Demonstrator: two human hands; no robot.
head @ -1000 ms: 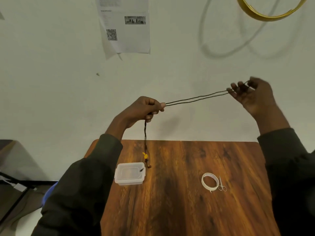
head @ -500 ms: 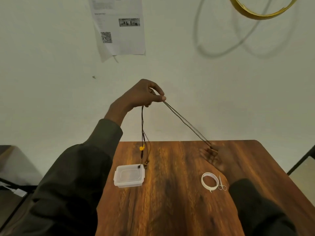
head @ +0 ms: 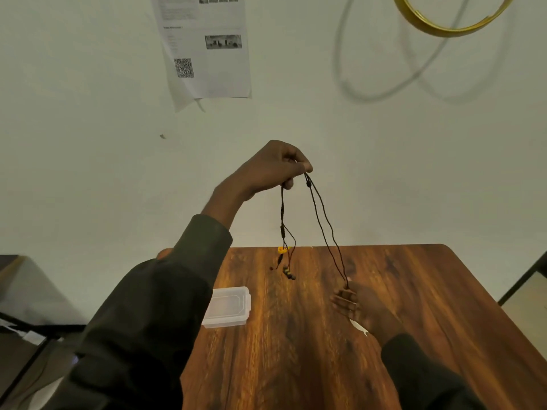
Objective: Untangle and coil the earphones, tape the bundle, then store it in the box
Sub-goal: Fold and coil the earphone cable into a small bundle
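**Keep the cord taut while pulling the last kinks out**

The counter [head: 399, 291] is the landmark here: a brown wooden top, with everything else placed by it. Above its far edge the left hand [head: 272, 170] is raised high in front of the wall, its fingers [head: 302, 167] pinched closed on the top of the earphones [head: 322, 220]. Low over the counter's middle, the right hand [head: 355, 303] has the far end of the same cord nipped between thumb and fingertips, closed on it (the pinch point itself is small and somewhat blurred).

From the left hand the cord falls in two runs. A doubled strand slants down to the right hand, fairly straight. A second bunch hangs freely over the counter's far edge, ending in an orange bit [head: 282, 250] and small dark pieces below it, all clear of the wood.

The box [head: 228, 309], clear plastic with its lid on, sits on the counter's left side, just beside the left sleeve. Tape and scissors are mostly hidden behind the right hand; only a pale sliver shows.

By my judgement this is the untangling step, with coiling not yet begun. To do it well:

- Hold the top pinch firm and let the right fingers slide lightly, not yank, so twists run out.
- Let the dangling bunch hang free and settle before gathering it.
- Start loops only once the two slanted strands lie side by side without crossing.
- Keep the loops even, so the tape will close round them neatly.
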